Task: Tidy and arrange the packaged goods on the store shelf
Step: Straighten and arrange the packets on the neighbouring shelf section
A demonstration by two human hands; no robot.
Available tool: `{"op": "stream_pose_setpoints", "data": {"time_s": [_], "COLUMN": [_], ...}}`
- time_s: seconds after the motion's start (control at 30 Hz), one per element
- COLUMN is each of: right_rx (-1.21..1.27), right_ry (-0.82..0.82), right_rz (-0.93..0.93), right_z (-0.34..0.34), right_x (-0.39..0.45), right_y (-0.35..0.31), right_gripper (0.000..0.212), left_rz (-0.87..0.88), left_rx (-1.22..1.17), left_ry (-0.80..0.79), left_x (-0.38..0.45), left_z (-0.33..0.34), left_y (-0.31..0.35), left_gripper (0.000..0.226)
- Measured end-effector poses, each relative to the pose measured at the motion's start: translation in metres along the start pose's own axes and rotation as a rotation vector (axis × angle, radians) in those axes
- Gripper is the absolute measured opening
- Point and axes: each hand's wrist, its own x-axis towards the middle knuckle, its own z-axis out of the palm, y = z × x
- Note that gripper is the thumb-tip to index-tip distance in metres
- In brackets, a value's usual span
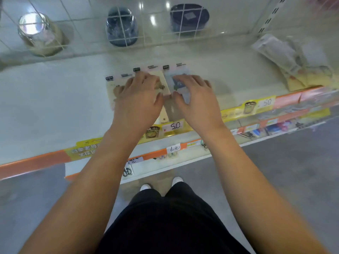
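Item: flat packaged goods, top shelf (55,99), central section near the front edge.

Contents: three flat packets side by side, header ends to the rear. Leftmost cream packet (111,88); middle cream packet (163,85); blue-printed packet (180,85) on the right.

Hands: left hand (137,99) lies palm down, fingers spread, on the two cream packets. Right hand (194,98) lies likewise on the blue-printed packet, fingers loosely spread; neither pinches anything. Thumbs nearly meet over the seam between middle and right packets.

Step in hand (judged): squaring the row. Advised: slide with flat palms, light pressure, so the film does not buckle; bring the headers into one line, since the leftmost sits nearer the front; close gaps without overlap; keep the fronts behind the price strip (172,126).

Also present: loose pile of packets (293,61) at the shelf's right end, untidied.
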Motion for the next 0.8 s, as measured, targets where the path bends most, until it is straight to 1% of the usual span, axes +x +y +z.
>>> {"op": "stream_pose_setpoints", "data": {"time_s": [0.1, 0.2, 0.3, 0.47, 0.67, 0.8], "right_rx": [0.008, 0.005, 0.009, -0.043, -0.044, -0.075], "right_ry": [0.047, 0.09, 0.141, 0.142, 0.272, 0.296], "right_rz": [0.045, 0.09, 0.159, 0.264, 0.382, 0.444], "right_z": [-0.018, -0.034, -0.046, -0.073, -0.12, -0.152], "right_x": [-0.009, -0.024, -0.048, -0.072, -0.118, -0.154], "right_y": [-0.002, 0.001, 0.008, 0.028, 0.075, 0.116], "right_gripper": [0.042, 0.045, 0.04, 0.042, 0.04, 0.041], "left_rz": [0.067, 0.17, 0.239, 0.336, 0.475, 0.521], "left_rx": [-0.022, -0.034, -0.083, -0.136, -0.135, -0.111], "left_ry": [-0.02, -0.041, -0.088, -0.124, -0.164, -0.187], "left_x": [0.004, 0.007, 0.003, -0.003, -0.009, -0.022], "left_z": [-0.004, -0.002, 0.006, 0.017, 0.037, 0.059], "left_y": [0.018, 0.033, 0.049, 0.086, 0.164, 0.228], "left_gripper": [0.039, 0.04, 0.041, 0.042, 0.041, 0.04]}}
